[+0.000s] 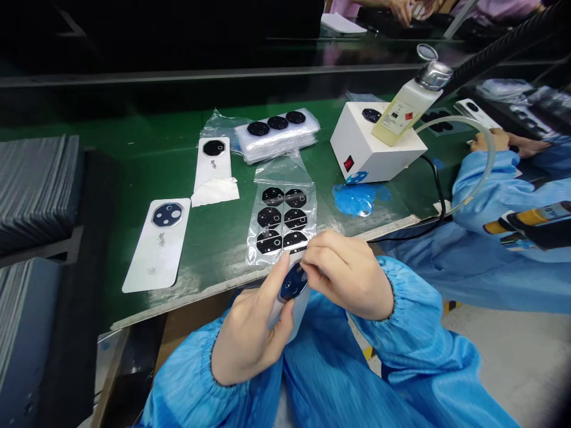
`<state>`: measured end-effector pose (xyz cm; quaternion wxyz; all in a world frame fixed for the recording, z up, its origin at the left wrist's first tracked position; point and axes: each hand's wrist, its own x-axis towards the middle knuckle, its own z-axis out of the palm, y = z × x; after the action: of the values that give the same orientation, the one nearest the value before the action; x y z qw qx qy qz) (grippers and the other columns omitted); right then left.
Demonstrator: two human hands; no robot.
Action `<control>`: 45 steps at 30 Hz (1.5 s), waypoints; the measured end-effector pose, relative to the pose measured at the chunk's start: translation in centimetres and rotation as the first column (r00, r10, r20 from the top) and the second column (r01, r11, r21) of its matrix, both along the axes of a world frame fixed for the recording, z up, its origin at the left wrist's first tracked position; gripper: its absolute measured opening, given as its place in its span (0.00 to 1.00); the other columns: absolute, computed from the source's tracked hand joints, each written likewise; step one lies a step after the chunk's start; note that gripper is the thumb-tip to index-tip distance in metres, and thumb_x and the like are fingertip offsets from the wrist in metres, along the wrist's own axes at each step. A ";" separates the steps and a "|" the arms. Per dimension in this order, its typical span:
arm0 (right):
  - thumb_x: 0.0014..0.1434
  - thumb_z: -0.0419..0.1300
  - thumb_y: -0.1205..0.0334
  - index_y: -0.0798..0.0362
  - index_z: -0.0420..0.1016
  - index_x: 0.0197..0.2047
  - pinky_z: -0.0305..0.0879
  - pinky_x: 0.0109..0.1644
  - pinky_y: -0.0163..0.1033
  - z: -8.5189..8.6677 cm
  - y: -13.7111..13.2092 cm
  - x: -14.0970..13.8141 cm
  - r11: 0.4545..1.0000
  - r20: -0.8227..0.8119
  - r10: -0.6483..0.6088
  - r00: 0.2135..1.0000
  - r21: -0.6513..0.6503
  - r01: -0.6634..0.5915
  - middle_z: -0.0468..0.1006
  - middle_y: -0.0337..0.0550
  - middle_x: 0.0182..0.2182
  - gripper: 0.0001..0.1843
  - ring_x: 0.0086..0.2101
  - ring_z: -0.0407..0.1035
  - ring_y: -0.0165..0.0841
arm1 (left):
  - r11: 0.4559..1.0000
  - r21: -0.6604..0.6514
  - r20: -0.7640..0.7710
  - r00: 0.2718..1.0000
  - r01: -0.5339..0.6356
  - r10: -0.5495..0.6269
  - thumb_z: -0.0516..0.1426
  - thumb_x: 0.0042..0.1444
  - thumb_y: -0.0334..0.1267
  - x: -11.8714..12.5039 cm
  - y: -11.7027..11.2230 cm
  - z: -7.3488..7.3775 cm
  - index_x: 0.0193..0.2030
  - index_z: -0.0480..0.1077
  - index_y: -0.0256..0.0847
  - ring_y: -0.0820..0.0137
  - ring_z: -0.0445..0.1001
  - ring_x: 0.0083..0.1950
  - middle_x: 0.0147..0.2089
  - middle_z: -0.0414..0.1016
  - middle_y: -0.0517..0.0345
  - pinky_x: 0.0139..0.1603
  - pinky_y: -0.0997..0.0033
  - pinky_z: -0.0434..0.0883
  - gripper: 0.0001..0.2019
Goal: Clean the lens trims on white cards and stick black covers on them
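My left hand (252, 327) grips a white phone back cover (302, 309) by its sides, tilted up off the bench's front edge. Set into its top is a dark octagonal camera lens panel (293, 283). The fingers of my right hand (350, 274) are pinched together at the panel's upper right edge; whatever is between the fingertips is hidden. Just beyond both hands lies a clear plastic sheet (254, 238) with several black octagonal pieces (295, 219). To the left, another white back cover (156, 255) lies flat, with a further one (209, 169) behind it, partly under a white wipe (216, 191).
Stacked bagged lens sheets (276, 139) lie at the back. A white box (375, 148) with a red switch carries a tilted bottle (408, 113) of yellowish liquid. Blue film (357, 199) sits before it. Grey trays (40, 184) are stacked left. A co-worker's sleeve (499, 178) is at right.
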<state>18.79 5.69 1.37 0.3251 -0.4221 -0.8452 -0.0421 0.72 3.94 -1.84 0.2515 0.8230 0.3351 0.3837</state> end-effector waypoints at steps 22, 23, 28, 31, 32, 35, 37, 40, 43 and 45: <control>0.57 0.54 0.70 0.54 0.65 0.31 0.59 0.25 0.33 -0.3 0.2 -0.1 0.997 -0.051 0.055 0.997 0.061 -0.052 0.72 0.39 0.23 0.04 0.25 0.65 0.27 | 0.991 -0.128 0.012 0.999 -0.032 0.034 0.54 0.57 0.29 -0.6 -0.3 0.1 0.69 0.40 0.46 0.71 0.79 0.42 0.61 0.67 0.53 0.43 0.77 0.76 0.37; 0.57 0.54 0.70 0.55 0.65 0.32 0.60 0.26 0.33 -0.5 0.2 -0.1 0.994 -0.046 0.070 0.996 0.090 -0.066 0.72 0.38 0.24 0.03 0.25 0.65 0.27 | 0.988 -0.153 0.010 1.000 -0.027 0.029 0.54 0.57 0.30 -0.6 -0.3 0.1 0.69 0.39 0.47 0.71 0.79 0.41 0.62 0.67 0.53 0.43 0.76 0.77 0.37; 0.56 0.55 0.71 0.56 0.65 0.34 0.59 0.26 0.33 -0.7 0.3 0.1 0.984 -0.016 0.117 0.993 0.140 -0.113 0.72 0.38 0.23 0.03 0.24 0.64 0.27 | 0.972 -0.234 0.010 0.999 -0.031 0.034 0.54 0.57 0.31 -0.6 -0.3 0.1 0.69 0.39 0.51 0.67 0.79 0.43 0.64 0.63 0.56 0.41 0.73 0.78 0.38; 0.57 0.54 0.72 0.56 0.65 0.33 0.58 0.25 0.33 -0.6 0.4 0.1 0.981 -0.007 0.123 0.992 0.156 -0.120 0.72 0.38 0.23 0.03 0.24 0.63 0.27 | 0.960 -0.277 0.023 0.999 -0.032 0.040 0.54 0.56 0.31 -0.6 -0.2 0.2 0.69 0.39 0.55 0.65 0.79 0.42 0.63 0.65 0.58 0.36 0.71 0.79 0.38; 0.57 0.54 0.72 0.56 0.65 0.33 0.58 0.25 0.33 -0.6 0.5 0.2 0.979 -0.003 0.122 0.993 0.162 -0.120 0.72 0.39 0.23 0.03 0.24 0.63 0.27 | 0.954 -0.298 0.028 0.999 -0.032 0.043 0.54 0.56 0.31 -0.6 -0.2 0.2 0.68 0.39 0.56 0.63 0.79 0.43 0.62 0.66 0.59 0.34 0.70 0.79 0.38; 0.56 0.55 0.71 0.56 0.65 0.33 0.58 0.25 0.34 -0.8 0.7 0.2 0.979 0.008 0.122 0.993 0.164 -0.121 0.72 0.40 0.23 0.02 0.24 0.62 0.28 | 0.931 -0.363 0.045 0.998 -0.025 0.044 0.54 0.56 0.31 -0.5 -0.2 0.1 0.68 0.40 0.57 0.59 0.79 0.45 0.60 0.69 0.59 0.32 0.69 0.79 0.38; 0.56 0.55 0.71 0.56 0.66 0.32 0.58 0.25 0.34 -1.0 0.8 0.2 0.980 0.015 0.116 0.993 0.158 -0.117 0.72 0.39 0.23 0.02 0.24 0.62 0.28 | 0.922 -0.388 0.062 0.997 -0.012 0.040 0.54 0.57 0.31 -0.4 -0.1 0.0 0.68 0.40 0.57 0.61 0.80 0.41 0.61 0.67 0.57 0.32 0.69 0.79 0.37; 0.56 0.54 0.70 0.55 0.65 0.31 0.56 0.25 0.34 -1.4 0.8 0.1 0.982 0.024 0.112 0.993 0.153 -0.114 0.71 0.39 0.22 0.03 0.24 0.61 0.28 | 0.913 -0.407 0.073 0.996 -0.022 0.057 0.54 0.57 0.31 -0.3 0.1 -0.1 0.68 0.40 0.57 0.64 0.80 0.40 0.65 0.61 0.56 0.33 0.71 0.79 0.37; 0.58 0.53 0.69 0.55 0.65 0.31 0.53 0.24 0.34 -1.7 0.7 -0.2 0.982 0.015 0.122 0.992 0.142 -0.123 0.70 0.39 0.21 0.04 0.22 0.59 0.28 | 0.912 -0.407 0.077 0.994 -0.039 0.077 0.55 0.56 0.31 -0.2 0.4 -0.2 0.68 0.40 0.57 0.62 0.78 0.47 0.67 0.58 0.56 0.40 0.69 0.78 0.38; 0.58 0.52 0.69 0.55 0.64 0.30 0.52 0.24 0.35 -1.8 0.5 -0.4 0.985 -0.008 0.130 0.992 0.114 -0.128 0.69 0.38 0.21 0.05 0.22 0.58 0.28 | 0.916 -0.398 0.078 0.993 -0.049 0.087 0.55 0.56 0.31 -0.1 0.6 -0.3 0.68 0.40 0.57 0.60 0.75 0.52 0.67 0.58 0.58 0.46 0.66 0.77 0.38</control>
<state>18.43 6.16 -0.43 0.3571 -0.3478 -0.8644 -0.0657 0.59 4.54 -2.15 0.4146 0.7242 0.4217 0.3547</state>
